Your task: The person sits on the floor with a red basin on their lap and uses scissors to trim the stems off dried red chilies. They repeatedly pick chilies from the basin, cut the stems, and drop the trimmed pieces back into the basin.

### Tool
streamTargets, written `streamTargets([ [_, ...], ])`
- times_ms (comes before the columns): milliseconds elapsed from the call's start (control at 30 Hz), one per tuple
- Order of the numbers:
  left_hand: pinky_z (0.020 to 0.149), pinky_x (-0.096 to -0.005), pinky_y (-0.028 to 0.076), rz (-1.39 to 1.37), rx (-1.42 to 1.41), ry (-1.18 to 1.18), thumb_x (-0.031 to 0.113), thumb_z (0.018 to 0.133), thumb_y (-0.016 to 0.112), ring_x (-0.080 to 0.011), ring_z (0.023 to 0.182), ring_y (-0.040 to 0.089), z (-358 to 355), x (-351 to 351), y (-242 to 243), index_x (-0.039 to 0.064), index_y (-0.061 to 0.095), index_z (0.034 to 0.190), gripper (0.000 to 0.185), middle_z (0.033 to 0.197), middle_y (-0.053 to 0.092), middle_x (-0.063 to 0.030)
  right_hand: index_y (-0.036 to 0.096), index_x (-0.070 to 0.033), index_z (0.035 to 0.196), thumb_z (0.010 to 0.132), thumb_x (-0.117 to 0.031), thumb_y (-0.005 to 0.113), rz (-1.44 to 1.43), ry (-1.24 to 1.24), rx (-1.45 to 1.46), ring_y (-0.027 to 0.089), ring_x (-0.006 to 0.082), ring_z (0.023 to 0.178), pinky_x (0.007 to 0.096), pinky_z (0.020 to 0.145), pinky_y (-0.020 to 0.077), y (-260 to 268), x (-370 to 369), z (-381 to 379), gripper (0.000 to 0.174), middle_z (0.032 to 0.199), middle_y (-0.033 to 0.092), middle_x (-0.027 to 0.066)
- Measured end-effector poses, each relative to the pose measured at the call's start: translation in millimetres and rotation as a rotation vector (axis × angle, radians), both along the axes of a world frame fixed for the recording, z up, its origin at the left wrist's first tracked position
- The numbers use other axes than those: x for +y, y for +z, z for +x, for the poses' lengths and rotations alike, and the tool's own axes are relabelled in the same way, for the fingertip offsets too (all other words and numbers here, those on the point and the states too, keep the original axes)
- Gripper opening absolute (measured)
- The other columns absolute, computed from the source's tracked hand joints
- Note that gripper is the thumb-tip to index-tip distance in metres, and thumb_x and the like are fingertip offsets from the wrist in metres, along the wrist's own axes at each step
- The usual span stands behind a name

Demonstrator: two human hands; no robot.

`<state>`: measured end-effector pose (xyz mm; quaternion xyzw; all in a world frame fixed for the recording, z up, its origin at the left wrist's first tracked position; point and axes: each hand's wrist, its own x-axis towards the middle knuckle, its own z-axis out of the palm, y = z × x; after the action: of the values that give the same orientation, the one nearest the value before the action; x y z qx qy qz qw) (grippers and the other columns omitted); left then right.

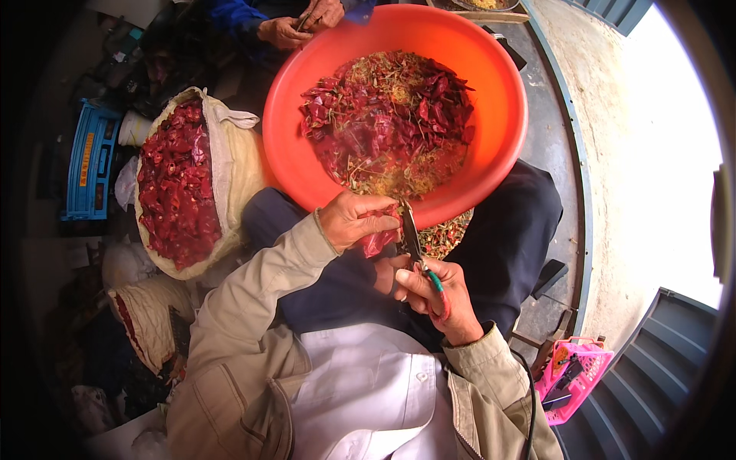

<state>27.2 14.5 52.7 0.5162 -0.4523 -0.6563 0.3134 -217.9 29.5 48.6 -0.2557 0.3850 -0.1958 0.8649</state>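
Between the thumb and fingers of my left hand is a dried red chili pepper. My right hand grips a pair of scissors whose handles are wrapped in green and red. The blades point away from me, with their tips against the stem end of the pepper. Just beyond both hands stands a large orange-red plastic basin. Dried red chilies fill its bottom, mixed with stems and yellow seeds. Below its near rim, chili scraps and stems lie between my knees.
To the left, an open woven sack is full of red chilies, beside a blue plastic crate. A smaller sack lies nearer. Another person's hands are at the basin's far left rim. A pink plastic basket stands at lower right.
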Motion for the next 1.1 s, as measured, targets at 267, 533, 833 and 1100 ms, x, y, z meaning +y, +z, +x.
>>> streamTargets([
  [267, 0.086, -0.0264, 0.056, -0.134, -0.216, 0.074, 0.005, 0.100, 0.068, -0.0128, 0.096, 0.071, -7.1, 1.3, -5.1, -0.005, 0.069, 0.124, 0.026, 0.103, 0.076, -0.0088, 0.071, 0.006, 0.110, 0.091, -0.009, 0.077, -0.593, -0.057, 0.346, 0.069, 0.0081, 0.079, 0.0252, 0.070, 0.0543, 9.1, -4.6, 3.5, 0.025, 0.086, 0.075, 0.0062],
  [533, 0.076, -0.0271, 0.053, -0.224, -0.401, -0.085, 0.013, 0.100, 0.070, -0.0088, 0.084, 0.067, -2.9, -0.6, 22.2, -0.002, 0.073, 0.114, 0.021, 0.092, 0.075, -0.0075, 0.072, 0.003, 0.111, 0.086, -0.014, 0.085, -0.764, -0.009, 0.402, 0.066, 0.0060, 0.076, 0.0240, 0.068, 0.0518, 8.0, -8.1, 0.6, 0.033, 0.082, 0.074, 0.0053],
  [833, 0.059, -0.0257, 0.049, -0.186, -0.163, -0.016, 0.011, 0.100, 0.070, -0.0098, 0.065, 0.063, -2.4, 8.9, 26.8, -0.002, 0.072, 0.103, 0.014, 0.080, 0.070, -0.0047, 0.073, 0.001, 0.114, 0.091, -0.019, 0.081, -0.032, 0.116, 0.064, 0.050, 0.0032, 0.055, 0.0194, 0.050, 0.0353, 13.1, -4.4, -8.3, 0.032, 0.078, 0.069, 0.0031],
  [1100, 0.056, -0.0240, 0.054, -0.091, 0.126, 0.174, 0.009, 0.101, 0.067, -0.0115, 0.063, 0.068, -14.4, 21.6, 1.6, -0.003, 0.070, 0.106, 0.013, 0.084, 0.070, -0.0057, 0.068, -0.002, 0.124, 0.105, -0.023, 0.060, 0.266, 0.012, -0.480, 0.037, 0.0041, 0.051, 0.0208, 0.048, 0.0309, -4.5, 12.8, -7.9, 0.030, 0.067, 0.054, -0.0018],
])
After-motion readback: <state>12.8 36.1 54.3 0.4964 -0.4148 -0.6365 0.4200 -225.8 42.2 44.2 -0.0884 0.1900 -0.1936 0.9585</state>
